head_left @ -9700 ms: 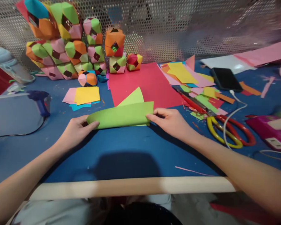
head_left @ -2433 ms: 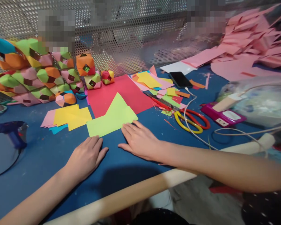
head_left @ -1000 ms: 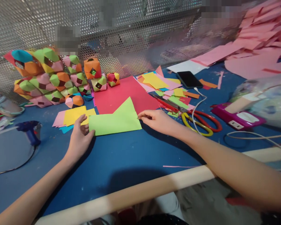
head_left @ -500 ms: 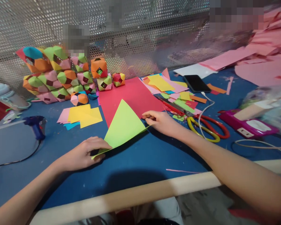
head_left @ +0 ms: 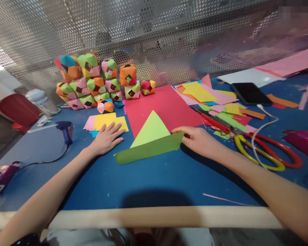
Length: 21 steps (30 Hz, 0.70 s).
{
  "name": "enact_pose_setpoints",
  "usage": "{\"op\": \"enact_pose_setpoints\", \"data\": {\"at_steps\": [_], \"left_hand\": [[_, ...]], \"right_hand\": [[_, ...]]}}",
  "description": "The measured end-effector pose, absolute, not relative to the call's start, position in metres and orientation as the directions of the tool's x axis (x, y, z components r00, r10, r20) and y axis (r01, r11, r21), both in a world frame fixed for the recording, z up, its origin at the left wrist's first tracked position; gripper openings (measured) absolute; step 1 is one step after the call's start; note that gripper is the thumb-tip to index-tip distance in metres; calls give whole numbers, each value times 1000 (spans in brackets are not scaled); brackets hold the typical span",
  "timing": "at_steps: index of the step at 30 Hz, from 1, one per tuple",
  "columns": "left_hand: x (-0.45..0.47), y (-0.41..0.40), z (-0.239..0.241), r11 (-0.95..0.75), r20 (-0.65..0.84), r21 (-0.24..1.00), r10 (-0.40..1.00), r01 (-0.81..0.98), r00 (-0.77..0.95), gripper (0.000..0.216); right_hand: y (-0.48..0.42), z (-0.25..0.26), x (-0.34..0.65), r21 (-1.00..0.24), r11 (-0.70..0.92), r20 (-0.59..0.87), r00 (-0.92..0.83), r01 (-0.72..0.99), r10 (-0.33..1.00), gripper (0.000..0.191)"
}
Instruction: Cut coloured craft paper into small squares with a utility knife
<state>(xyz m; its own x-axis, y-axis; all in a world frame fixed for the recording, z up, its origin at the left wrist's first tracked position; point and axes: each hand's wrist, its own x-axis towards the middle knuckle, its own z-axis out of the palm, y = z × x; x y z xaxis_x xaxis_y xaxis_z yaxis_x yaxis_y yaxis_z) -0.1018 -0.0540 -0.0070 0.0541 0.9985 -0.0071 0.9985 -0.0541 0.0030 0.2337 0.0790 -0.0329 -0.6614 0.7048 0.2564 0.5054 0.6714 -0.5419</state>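
Note:
A light green sheet of paper [head_left: 154,131] shows a triangle at the back and a long strip along its front edge. My right hand [head_left: 195,138] pinches the strip's right end between thumb and fingers. To the left, my left hand [head_left: 106,139] lies with fingers spread, apart from the green paper. Its fingertips reach the front of a small stack of yellow paper squares [head_left: 105,119], with pink and blue ones peeking out. Behind the green paper, a large red sheet [head_left: 166,102] lies flat.
Folded paper balls [head_left: 96,85] stand stacked at the back left. A glue gun [head_left: 65,132] is at left. On the right are paper scraps [head_left: 229,118], large scissors [head_left: 261,150] and a phone [head_left: 251,94] with a white cable. A pale rail [head_left: 123,218] borders the table's front.
My left hand has let go of the green paper and moved off to the left, opening its fingers. The paper's front edge now shows as a strip. The view has shifted left.

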Motion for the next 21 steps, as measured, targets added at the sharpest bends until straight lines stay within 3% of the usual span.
{"op": "enact_pose_setpoints", "data": {"at_steps": [3, 7, 10, 14, 18, 21], "left_hand": [[-106, -50, -10, -18, -65, -88, 998, 996, 13, 47], [-115, -52, -10, 98, 19, -72, 995, 993, -97, 51], [-116, -49, -9, 141, 105, -33, 985, 989, -137, 65], [-100, -38, -8, 1, 145, 22, 989, 1000, -4, 71], [-84, -24, -14, -210, 121, -81, 968, 974, 219, 42], [-89, -16, -18, -206, 158, -126, 962, 970, 224, 34]], "right_hand": [[80, -33, 235, -522, 690, 252, -682, 502, 687, 31], [79, -30, 236, -495, 723, 263, -710, 483, 654, 30], [80, -31, 235, -483, 731, 257, -720, 482, 645, 30], [82, -38, 234, -493, 730, 279, -708, 474, 648, 32], [84, -41, 234, -514, 732, 286, -715, 447, 638, 31], [83, -39, 234, -512, 747, 278, -740, 425, 612, 31]]}}
